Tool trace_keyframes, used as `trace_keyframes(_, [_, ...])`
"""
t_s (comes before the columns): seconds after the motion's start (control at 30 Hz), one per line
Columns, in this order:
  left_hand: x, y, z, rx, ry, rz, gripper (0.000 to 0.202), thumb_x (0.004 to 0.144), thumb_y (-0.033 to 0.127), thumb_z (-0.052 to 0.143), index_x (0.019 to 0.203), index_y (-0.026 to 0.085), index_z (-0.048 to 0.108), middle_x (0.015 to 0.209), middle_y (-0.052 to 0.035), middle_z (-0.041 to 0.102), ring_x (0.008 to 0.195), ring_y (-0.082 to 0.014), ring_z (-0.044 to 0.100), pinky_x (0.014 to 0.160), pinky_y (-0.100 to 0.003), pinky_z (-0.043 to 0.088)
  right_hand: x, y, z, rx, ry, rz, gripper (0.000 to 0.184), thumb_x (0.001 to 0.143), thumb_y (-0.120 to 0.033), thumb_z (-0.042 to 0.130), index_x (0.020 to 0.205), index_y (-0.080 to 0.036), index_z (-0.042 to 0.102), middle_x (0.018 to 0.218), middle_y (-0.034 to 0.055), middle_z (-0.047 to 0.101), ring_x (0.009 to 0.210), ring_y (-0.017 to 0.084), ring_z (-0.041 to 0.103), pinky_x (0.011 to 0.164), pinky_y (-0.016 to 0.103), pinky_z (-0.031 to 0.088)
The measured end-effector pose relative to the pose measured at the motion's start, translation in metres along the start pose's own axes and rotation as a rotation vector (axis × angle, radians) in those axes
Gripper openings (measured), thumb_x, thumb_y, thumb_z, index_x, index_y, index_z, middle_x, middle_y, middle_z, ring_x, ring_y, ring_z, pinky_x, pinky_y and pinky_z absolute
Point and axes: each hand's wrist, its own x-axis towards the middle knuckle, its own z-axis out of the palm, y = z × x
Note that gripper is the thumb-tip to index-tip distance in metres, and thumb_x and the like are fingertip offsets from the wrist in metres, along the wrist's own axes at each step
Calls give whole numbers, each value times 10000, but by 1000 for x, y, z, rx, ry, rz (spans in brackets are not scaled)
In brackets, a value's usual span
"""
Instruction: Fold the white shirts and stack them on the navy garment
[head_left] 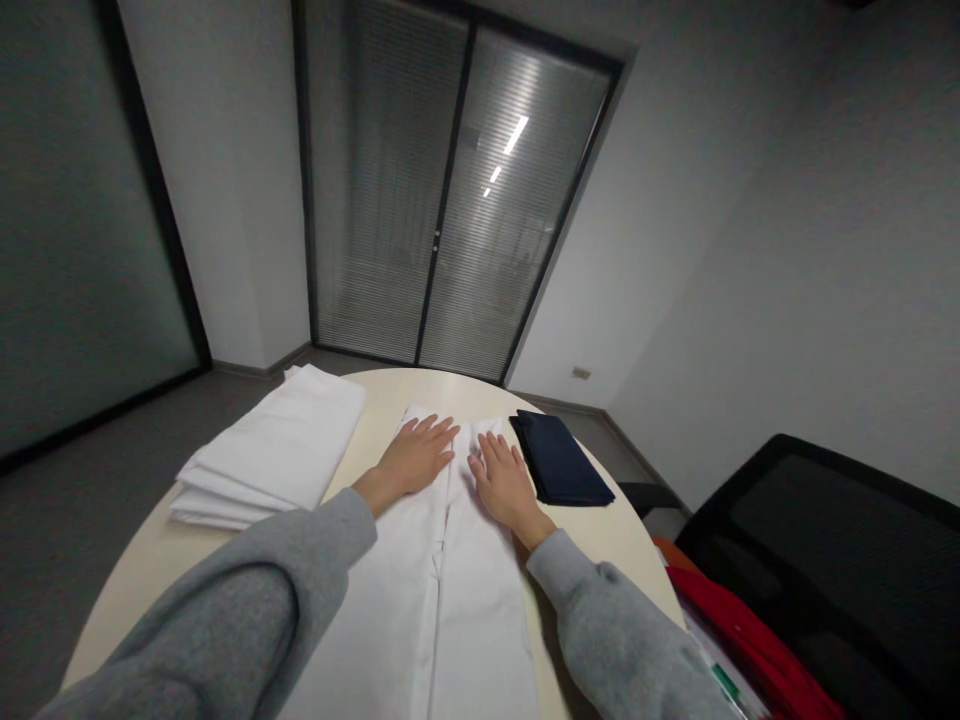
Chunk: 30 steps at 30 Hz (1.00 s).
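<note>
A long white garment (442, 590) lies flat down the middle of a round beige table (382, 395), with a seam running along its centre. My left hand (416, 457) rests flat on the garment's far left part, fingers stretched out. My right hand (504, 478) lies flat on the far right part, fingers spread, close beside the left hand. Neither hand holds anything. Grey sleeves cover both arms.
A stack of folded white cloth (274, 450) sits on the table's left. A folded dark navy cloth (559, 458) lies to the right of my right hand. A black chair (817, 560) and red items (742, 630) stand at the right. Glass doors with blinds (450, 200) are behind.
</note>
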Motion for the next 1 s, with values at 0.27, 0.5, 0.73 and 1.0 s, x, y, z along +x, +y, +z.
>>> trace_keyframes(0.27, [87,20,19,-71,15,-201,424,1017,446,488,1369,262,636,1421,-115,650,1312,-341,552,1071,-540,400,26,8,33,-68,2,94,758,1081,-512,273,1629,10,226,1703,218,188,1601,287,179,1281,471,171])
trace_keyframes(0.5, [99,4,31,-119,165,-283,261,1062,423,473,1145,272,670,1278,-72,670,1231,-252,557,967,-401,436,28,7,28,-61,41,115,791,1076,-541,262,1644,1,166,1722,192,95,1606,290,152,1269,463,221])
trace_keyframes(0.73, [99,4,28,-103,182,-286,194,1009,273,548,1157,225,665,1218,-113,685,1195,-297,579,994,-447,431,25,5,22,-88,-75,183,793,1057,-566,300,1619,-6,288,1683,210,265,1584,329,235,1279,519,156])
trace_keyframes(1.0, [94,28,28,-139,-16,247,435,1099,426,331,1452,360,575,1557,22,561,1505,-234,373,1247,-464,195,23,4,22,-117,-97,205,799,1042,-537,318,1610,24,283,1673,258,263,1589,372,190,1270,577,90])
